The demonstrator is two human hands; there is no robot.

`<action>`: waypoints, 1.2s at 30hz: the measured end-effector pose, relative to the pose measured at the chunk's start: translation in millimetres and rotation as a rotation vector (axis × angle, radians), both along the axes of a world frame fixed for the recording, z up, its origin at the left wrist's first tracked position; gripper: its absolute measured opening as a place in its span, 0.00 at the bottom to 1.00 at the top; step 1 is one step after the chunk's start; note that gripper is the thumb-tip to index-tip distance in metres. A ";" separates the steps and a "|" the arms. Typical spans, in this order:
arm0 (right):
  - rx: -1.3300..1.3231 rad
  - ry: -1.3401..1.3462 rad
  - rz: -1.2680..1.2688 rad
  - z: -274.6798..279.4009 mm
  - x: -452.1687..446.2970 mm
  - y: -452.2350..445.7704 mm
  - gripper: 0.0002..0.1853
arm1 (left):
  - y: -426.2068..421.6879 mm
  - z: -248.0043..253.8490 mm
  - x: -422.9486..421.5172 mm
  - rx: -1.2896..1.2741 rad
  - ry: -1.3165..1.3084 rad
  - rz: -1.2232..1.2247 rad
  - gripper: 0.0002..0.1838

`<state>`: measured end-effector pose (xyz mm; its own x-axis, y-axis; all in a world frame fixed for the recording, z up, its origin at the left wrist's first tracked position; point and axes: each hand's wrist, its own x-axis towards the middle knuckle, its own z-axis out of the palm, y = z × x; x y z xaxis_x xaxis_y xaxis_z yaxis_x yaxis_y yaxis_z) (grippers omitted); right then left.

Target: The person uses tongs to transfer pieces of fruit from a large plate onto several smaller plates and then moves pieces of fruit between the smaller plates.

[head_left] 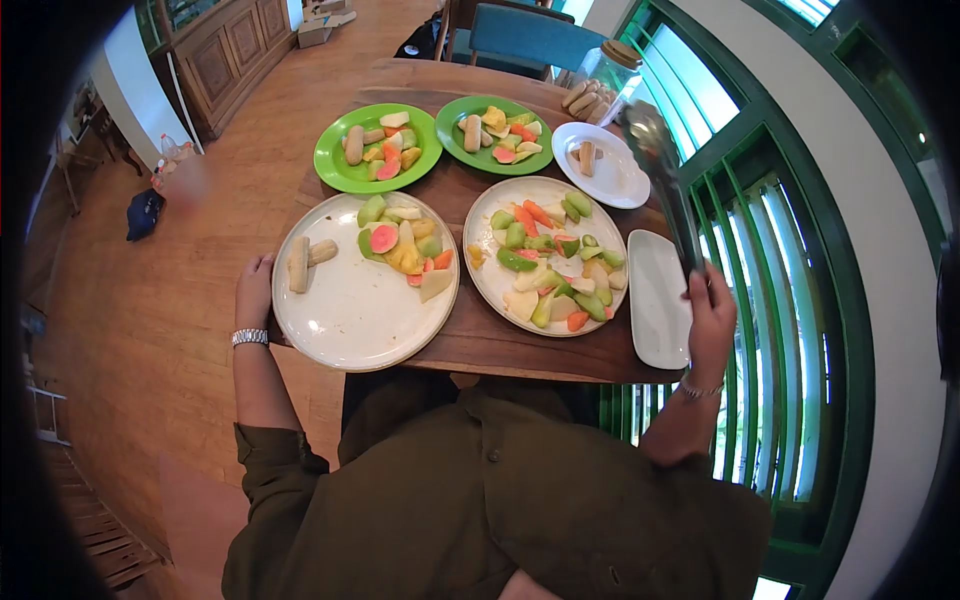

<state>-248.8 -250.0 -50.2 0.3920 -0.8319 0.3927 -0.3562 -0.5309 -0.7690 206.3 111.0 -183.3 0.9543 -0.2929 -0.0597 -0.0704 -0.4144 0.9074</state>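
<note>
Tongs (672, 180): long, shiny dark metal, near white rectangular dish (658, 310); axis slanting forward-left, tips away from person
Right hand (711, 312): closed round tongs
Left hand (255, 292): beside large round white plate (335, 325), grip unclear

Long, dark, shiny tongs (676, 190) slant upward from the right hand (712, 312), their far ends blurred. A large, round, glossy off-white plate (365, 310) lies flat at the near left of the brown wooden surface (492, 352), carrying mixed cut fruit (405, 247) far right and pale tan finger-shaped biscuits (299, 265) left.
</note>
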 end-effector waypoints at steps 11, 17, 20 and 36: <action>1.179 -0.755 0.532 -62.4 -9.8 92.3 0.27 | 17.1 -7.0 -5.6 -0.397 -0.326 0.274 0.14; 1.481 -0.852 0.721 -77.5 -5.4 113.6 0.29 | 26.0 26.4 -97.8 -0.572 -0.433 0.264 0.13; 1.561 -0.833 0.742 -78.1 -7.1 123.3 0.16 | 40.1 15.1 -129.0 -0.532 -0.432 0.143 0.12; 1.495 -0.829 0.776 -67.4 -34.2 131.4 0.18 | 123.3 -8.5 -174.8 -0.475 -0.295 0.055 0.10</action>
<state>-283.0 -118.6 -117.6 0.9171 -0.3760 -0.1322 0.2593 0.8149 -0.5184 31.5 234.4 -191.8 0.9252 -0.1715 0.3384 -0.3393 0.0249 0.9403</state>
